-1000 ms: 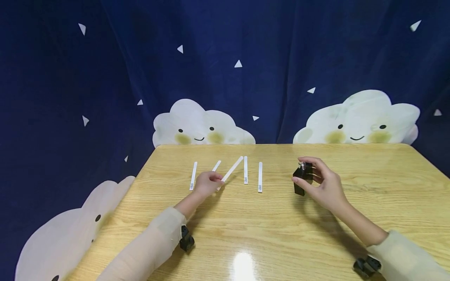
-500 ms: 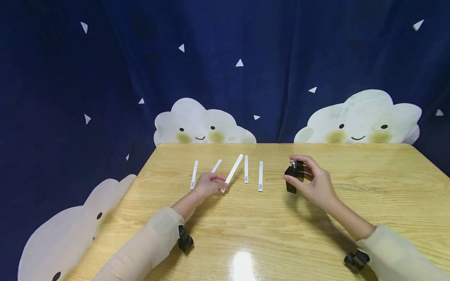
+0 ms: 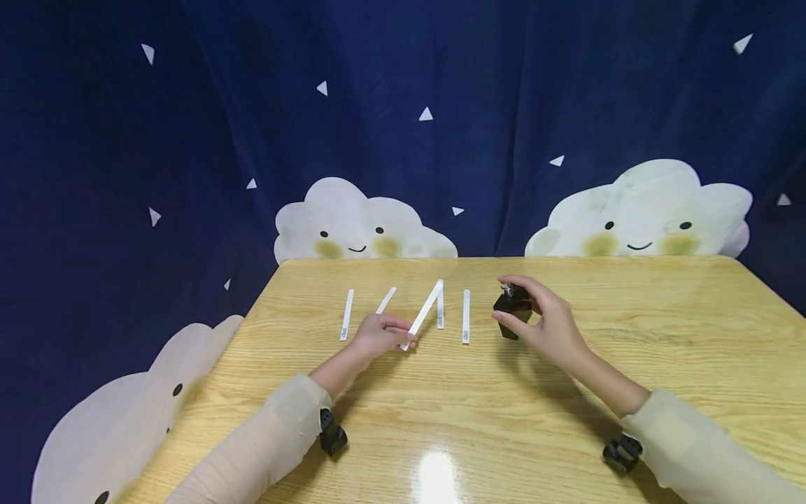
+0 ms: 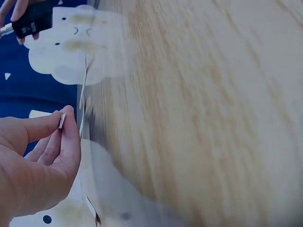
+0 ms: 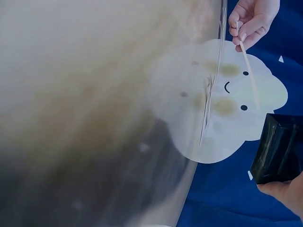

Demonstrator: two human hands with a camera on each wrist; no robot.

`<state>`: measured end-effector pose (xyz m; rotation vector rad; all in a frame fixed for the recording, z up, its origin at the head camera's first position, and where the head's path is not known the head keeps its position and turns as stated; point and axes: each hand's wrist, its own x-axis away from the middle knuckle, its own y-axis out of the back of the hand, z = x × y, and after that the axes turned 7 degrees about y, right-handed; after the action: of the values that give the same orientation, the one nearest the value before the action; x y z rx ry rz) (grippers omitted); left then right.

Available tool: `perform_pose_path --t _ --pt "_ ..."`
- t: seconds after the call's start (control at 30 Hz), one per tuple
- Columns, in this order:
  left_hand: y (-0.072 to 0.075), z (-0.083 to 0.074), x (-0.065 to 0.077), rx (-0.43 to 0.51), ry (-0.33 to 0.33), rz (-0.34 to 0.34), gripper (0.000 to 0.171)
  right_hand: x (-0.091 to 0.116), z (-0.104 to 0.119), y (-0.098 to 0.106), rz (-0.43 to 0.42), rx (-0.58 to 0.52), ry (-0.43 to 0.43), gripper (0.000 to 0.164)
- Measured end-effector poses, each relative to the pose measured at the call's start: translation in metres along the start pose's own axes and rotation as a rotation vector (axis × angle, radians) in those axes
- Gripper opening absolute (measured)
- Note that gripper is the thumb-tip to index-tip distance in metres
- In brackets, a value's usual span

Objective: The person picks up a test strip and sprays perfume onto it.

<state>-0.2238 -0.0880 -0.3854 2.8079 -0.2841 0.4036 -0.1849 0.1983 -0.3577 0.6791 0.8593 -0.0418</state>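
My left hand (image 3: 380, 337) pinches a white perfume test strip (image 3: 427, 306) near its lower end, between thumb and fingers. Tilted up and away to the right, the strip is raised off the table, as the right wrist view shows. My right hand (image 3: 557, 329) grips a black perfume bottle (image 3: 515, 313) with a silver spray top, thumb on the near side and index finger at the top. The left wrist view also shows this bottle (image 4: 35, 20) held in the air. A gap separates the bottle from the held strip.
Several other white strips lie on the wooden table (image 3: 504, 420): one at the far left (image 3: 347, 315), a slanted one (image 3: 387, 299) partly behind my left hand, one (image 3: 441, 315) partly behind the held strip, and one (image 3: 466, 316) nearest the bottle. A blue curtain (image 3: 403, 154) hangs behind.
My right hand has carried the bottle leftward, closer to the strips. The left hand has lifted its strip and shifted slightly right.
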Motion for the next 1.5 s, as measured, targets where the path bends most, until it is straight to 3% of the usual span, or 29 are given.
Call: perform_pose_path --t 0.27,0.57,0.73,0.97,1.5 --pt "-0.002 -0.006 0.004 0.075 0.036 0.009 0.022 -0.013 -0.001 -0.012 -0.010 -0.021 0.056 0.054" --pt "0.004 -0.005 0.007 0.075 0.032 0.004 0.022 -0.022 0.007 -0.029 -0.012 0.041 0.133 0.052" --pt "0.009 -0.003 0.010 0.056 0.023 -0.011 0.022 -0.027 0.015 -0.039 -0.002 0.044 0.136 0.049" --pt "0.006 -0.009 0.011 0.033 0.002 0.023 0.022 -0.021 0.018 -0.037 -0.026 0.067 0.100 0.048" --pt "0.000 -0.013 0.012 0.025 0.005 -0.001 0.019 -0.016 0.016 -0.028 -0.046 0.078 0.100 0.051"
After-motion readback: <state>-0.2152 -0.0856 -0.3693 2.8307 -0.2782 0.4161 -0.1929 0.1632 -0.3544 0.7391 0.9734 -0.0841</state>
